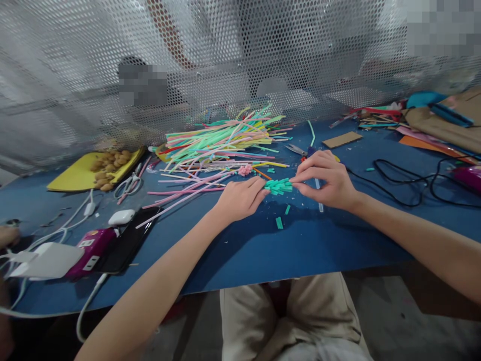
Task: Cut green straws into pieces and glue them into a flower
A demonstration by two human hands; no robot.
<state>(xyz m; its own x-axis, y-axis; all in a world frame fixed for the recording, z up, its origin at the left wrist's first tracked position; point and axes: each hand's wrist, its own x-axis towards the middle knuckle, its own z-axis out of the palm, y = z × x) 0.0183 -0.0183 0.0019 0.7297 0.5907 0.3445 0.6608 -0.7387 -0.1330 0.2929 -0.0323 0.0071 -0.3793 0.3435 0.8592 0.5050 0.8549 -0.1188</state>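
Between my hands is a small cluster of short teal green pieces [278, 186] on the blue table. My left hand [242, 198] has its fingers closed at the cluster's left end. The thumb and fingers of my right hand [325, 179] pinch its right end. Two loose green pieces [279, 222] lie just nearer to me. A small pink cluster [245, 170] sits beyond my left hand. Behind it is a large heap of pastel sticks [225, 138]. Scissors [296, 150] lie beyond my right hand, partly hidden by it.
On the left of the blue table [210, 260] are a black phone [126, 240], a purple power strip [90, 250], white cables and a yellow sheet [71, 173] with brown round things. At right lie a cardboard strip [342, 139] and black cable [402, 200]. Perforated metal [210, 50] stands behind.
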